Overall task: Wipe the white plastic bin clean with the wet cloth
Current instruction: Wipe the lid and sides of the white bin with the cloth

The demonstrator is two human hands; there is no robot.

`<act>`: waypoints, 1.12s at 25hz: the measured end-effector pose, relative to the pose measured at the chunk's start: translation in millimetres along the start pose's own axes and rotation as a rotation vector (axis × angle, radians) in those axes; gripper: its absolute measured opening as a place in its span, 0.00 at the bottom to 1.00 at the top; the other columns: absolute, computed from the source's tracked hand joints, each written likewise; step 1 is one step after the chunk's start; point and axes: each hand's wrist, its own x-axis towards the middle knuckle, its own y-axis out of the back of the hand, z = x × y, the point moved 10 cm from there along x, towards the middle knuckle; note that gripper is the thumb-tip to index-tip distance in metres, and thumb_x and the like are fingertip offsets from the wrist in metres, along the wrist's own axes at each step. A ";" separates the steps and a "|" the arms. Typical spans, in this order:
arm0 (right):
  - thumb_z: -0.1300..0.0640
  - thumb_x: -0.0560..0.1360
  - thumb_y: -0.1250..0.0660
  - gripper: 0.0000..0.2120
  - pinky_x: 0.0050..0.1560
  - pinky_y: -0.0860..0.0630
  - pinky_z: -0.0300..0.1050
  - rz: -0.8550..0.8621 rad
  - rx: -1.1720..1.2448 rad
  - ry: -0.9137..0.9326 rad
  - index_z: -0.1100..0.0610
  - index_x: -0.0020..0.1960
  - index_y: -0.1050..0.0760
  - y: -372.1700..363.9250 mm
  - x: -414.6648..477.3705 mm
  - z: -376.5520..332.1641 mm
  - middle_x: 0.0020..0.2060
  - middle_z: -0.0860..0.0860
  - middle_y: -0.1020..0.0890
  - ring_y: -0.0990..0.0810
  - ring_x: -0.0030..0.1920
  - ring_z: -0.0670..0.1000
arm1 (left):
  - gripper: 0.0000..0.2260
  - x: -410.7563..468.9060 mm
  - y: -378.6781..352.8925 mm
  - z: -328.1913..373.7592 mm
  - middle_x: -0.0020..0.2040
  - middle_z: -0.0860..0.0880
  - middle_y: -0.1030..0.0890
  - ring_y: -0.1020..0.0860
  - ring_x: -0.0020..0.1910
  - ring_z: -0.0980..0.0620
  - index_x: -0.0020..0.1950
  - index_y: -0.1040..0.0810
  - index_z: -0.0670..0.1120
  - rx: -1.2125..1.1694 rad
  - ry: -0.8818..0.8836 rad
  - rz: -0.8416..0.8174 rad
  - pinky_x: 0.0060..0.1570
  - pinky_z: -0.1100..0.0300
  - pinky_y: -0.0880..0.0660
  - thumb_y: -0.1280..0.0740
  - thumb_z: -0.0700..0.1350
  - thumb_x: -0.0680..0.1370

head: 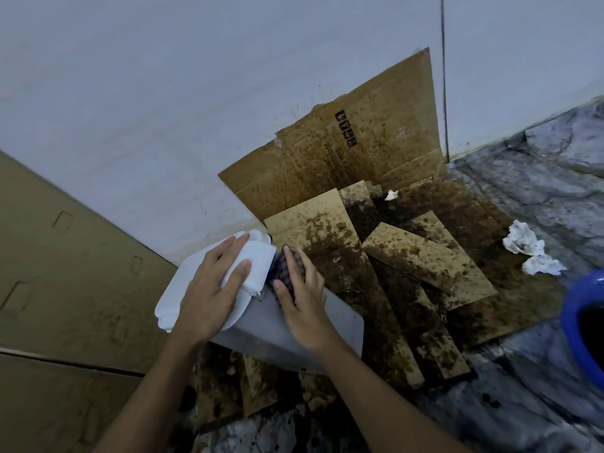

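Note:
The white plastic bin (340, 325) stands tilted on stained cardboard at the centre. Its white lid (258, 259) faces up and to the left. My left hand (212, 289) lies flat on the lid with fingers spread, holding the bin steady. My right hand (304, 295) presses a dark, bumpy wet cloth (281, 273) against the bin's side just under the lid edge. Most of the cloth is hidden under my fingers.
Flattened cardboard (408, 256) with dark wet stains covers the floor and leans on the white wall. Crumpled white tissues (526, 246) lie at the right. A blue bucket (578, 322) sits at the right edge. A brown door (65, 289) is on the left. The marble floor (539, 403) is spattered.

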 end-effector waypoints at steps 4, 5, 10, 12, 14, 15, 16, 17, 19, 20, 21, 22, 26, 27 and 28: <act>0.39 0.84 0.53 0.26 0.76 0.63 0.57 0.025 0.026 -0.035 0.30 0.78 0.62 -13.3 -0.1 4.0 0.78 0.33 0.65 0.70 0.78 0.41 | 0.29 -1.3 1.9 5.7 0.76 0.62 0.34 0.38 0.75 0.63 0.78 0.35 0.61 0.069 -0.041 0.031 0.70 0.57 0.36 0.47 0.69 0.79; 0.39 0.84 0.53 0.26 0.77 0.63 0.57 0.043 0.028 -0.037 0.31 0.78 0.62 -14.6 -1.1 3.9 0.78 0.33 0.65 0.70 0.78 0.41 | 0.29 -1.9 2.7 7.0 0.76 0.61 0.34 0.37 0.75 0.62 0.78 0.35 0.61 0.080 -0.045 0.039 0.68 0.58 0.36 0.46 0.69 0.78; 0.38 0.84 0.54 0.26 0.77 0.62 0.58 0.079 0.024 -0.086 0.31 0.78 0.61 -17.5 -4.1 8.5 0.79 0.36 0.62 0.67 0.78 0.41 | 0.29 -3.6 1.4 10.4 0.76 0.59 0.34 0.36 0.75 0.58 0.77 0.37 0.63 0.123 -0.019 0.059 0.63 0.55 0.33 0.47 0.70 0.77; 0.37 0.83 0.54 0.26 0.78 0.61 0.59 0.096 0.028 -0.109 0.32 0.78 0.60 -15.3 -5.5 11.6 0.80 0.37 0.61 0.66 0.79 0.42 | 0.28 -2.3 -0.8 12.2 0.77 0.59 0.35 0.36 0.75 0.57 0.77 0.38 0.65 0.140 -0.020 0.054 0.63 0.52 0.32 0.48 0.70 0.77; 0.36 0.83 0.55 0.26 0.78 0.61 0.60 0.097 0.030 -0.140 0.31 0.78 0.61 -15.8 -7.5 12.7 0.80 0.38 0.61 0.66 0.79 0.44 | 0.28 -0.1 -3.0 13.0 0.77 0.59 0.36 0.36 0.75 0.57 0.77 0.39 0.67 0.143 -0.021 0.042 0.64 0.50 0.31 0.49 0.70 0.77; 0.36 0.82 0.55 0.26 0.78 0.61 0.61 0.095 0.029 -0.155 0.31 0.78 0.61 -17.2 -8.8 12.1 0.80 0.39 0.61 0.66 0.79 0.45 | 0.27 0.5 -3.6 12.8 0.78 0.60 0.36 0.36 0.76 0.57 0.76 0.39 0.68 0.143 -0.020 0.037 0.64 0.50 0.31 0.49 0.70 0.77; 0.35 0.82 0.55 0.27 0.78 0.61 0.62 0.094 0.028 -0.166 0.31 0.78 0.61 -18.3 -10.3 11.1 0.80 0.39 0.62 0.66 0.79 0.45 | 0.27 0.7 -4.2 12.5 0.78 0.60 0.36 0.37 0.76 0.58 0.76 0.39 0.68 0.140 -0.019 0.033 0.65 0.49 0.32 0.49 0.70 0.77; 0.34 0.82 0.56 0.27 0.78 0.61 0.62 0.096 0.028 -0.172 0.30 0.78 0.61 -19.1 -11.6 10.4 0.80 0.40 0.62 0.66 0.79 0.45 | 0.26 0.5 -5.0 12.4 0.78 0.60 0.37 0.37 0.76 0.58 0.76 0.39 0.69 0.137 -0.020 0.030 0.66 0.49 0.32 0.49 0.70 0.78; 0.34 0.81 0.56 0.27 0.78 0.61 0.62 0.101 0.028 -0.166 0.30 0.77 0.61 -21.1 -12.8 11.0 0.80 0.39 0.61 0.66 0.79 0.44 | 0.26 0.1 -4.6 10.7 0.78 0.61 0.36 0.37 0.76 0.59 0.76 0.38 0.68 0.133 -0.022 0.034 0.67 0.49 0.32 0.49 0.70 0.78; 0.34 0.81 0.55 0.27 0.78 0.61 0.61 0.104 0.026 -0.160 0.30 0.77 0.61 -22.2 -13.5 12.9 0.80 0.38 0.61 0.66 0.79 0.44 | 0.26 0.5 -3.5 9.1 0.78 0.61 0.36 0.37 0.76 0.59 0.76 0.37 0.67 0.129 -0.021 0.039 0.67 0.48 0.32 0.49 0.69 0.78; 0.33 0.81 0.55 0.27 0.78 0.61 0.61 0.110 0.022 -0.158 0.30 0.77 0.61 -23.1 -14.7 17.0 0.80 0.38 0.61 0.66 0.79 0.43 | 0.26 0.7 -2.1 7.2 0.77 0.61 0.36 0.37 0.76 0.59 0.76 0.37 0.67 0.122 -0.019 0.045 0.68 0.48 0.32 0.48 0.69 0.78; 0.32 0.81 0.55 0.27 0.78 0.61 0.61 0.121 0.019 -0.163 0.30 0.77 0.60 -23.4 -16.5 23.2 0.80 0.37 0.60 0.65 0.79 0.43 | 0.25 1.3 -0.7 4.9 0.77 0.61 0.35 0.37 0.76 0.59 0.76 0.37 0.67 0.111 -0.016 0.050 0.68 0.47 0.32 0.48 0.69 0.78; 0.29 0.77 0.57 0.30 0.77 0.59 0.60 0.187 -0.001 -0.252 0.32 0.78 0.55 -16.6 -23.8 68.7 0.80 0.38 0.59 0.62 0.80 0.43 | 0.22 5.7 5.1 -5.0 0.76 0.62 0.34 0.36 0.75 0.59 0.73 0.37 0.71 0.068 -0.001 0.064 0.69 0.41 0.32 0.47 0.69 0.79; 0.30 0.77 0.57 0.30 0.77 0.59 0.60 0.206 -0.015 -0.289 0.33 0.79 0.53 -13.4 -26.1 83.5 0.80 0.38 0.59 0.62 0.80 0.43 | 0.22 6.6 5.9 -7.2 0.75 0.63 0.34 0.36 0.75 0.59 0.74 0.37 0.70 0.065 0.001 0.064 0.70 0.40 0.33 0.47 0.69 0.79; 0.30 0.77 0.56 0.31 0.78 0.58 0.60 0.225 -0.030 -0.325 0.35 0.79 0.51 -10.0 -28.4 98.4 0.80 0.39 0.60 0.61 0.80 0.43 | 0.23 7.2 6.4 -8.8 0.75 0.63 0.34 0.36 0.75 0.59 0.74 0.36 0.70 0.063 0.001 0.064 0.70 0.39 0.33 0.47 0.69 0.79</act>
